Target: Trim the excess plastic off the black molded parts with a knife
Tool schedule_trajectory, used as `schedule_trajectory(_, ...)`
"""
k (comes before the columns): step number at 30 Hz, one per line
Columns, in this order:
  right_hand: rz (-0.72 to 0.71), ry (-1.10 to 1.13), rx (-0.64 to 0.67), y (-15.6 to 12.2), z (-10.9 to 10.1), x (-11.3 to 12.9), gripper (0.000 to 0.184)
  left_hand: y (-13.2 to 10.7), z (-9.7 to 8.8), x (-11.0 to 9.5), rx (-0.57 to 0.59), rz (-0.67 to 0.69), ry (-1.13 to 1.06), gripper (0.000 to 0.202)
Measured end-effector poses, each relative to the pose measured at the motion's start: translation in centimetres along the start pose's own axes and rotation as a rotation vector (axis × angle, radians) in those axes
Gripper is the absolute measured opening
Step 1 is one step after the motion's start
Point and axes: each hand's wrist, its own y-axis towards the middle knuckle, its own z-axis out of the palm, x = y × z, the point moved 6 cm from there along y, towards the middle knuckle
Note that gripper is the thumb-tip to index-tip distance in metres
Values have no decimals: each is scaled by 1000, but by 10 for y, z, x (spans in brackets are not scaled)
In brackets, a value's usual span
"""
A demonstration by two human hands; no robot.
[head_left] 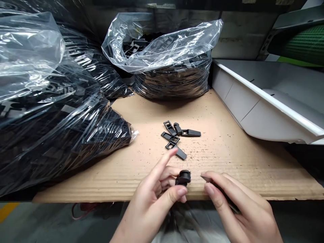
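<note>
My left hand (157,192) pinches a small black zipper slider (183,177) between thumb and middle fingers, with the index finger stretched out above it. My right hand (238,206) is closed on a thin flat black pull tab (206,178), whose tip points left toward the slider, a short gap apart. Both hands hover over the front edge of a sheet of brown cardboard (227,162). Several loose black pull tabs and a slider (177,136) lie on the cardboard just beyond my fingers.
Clear plastic bags full of black zipper parts stand at the left (50,111) and at the back (172,64). A white tray-like bin (265,101) sits at the right, with green machinery (301,44) behind it.
</note>
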Motion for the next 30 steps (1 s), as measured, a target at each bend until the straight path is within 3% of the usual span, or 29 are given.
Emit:
schedule_trajectory(7,-137,-31,4,8,6,7,23,0,5,-20,-4,257,151,21)
schedule_trajectory(19,-144,-85,42,10,8,9,22,0,7,-17,92,239,180,21)
schedule_trajectory(30,-105,-73,79,7,11,6,21,0,7,-13,110,210,180,22)
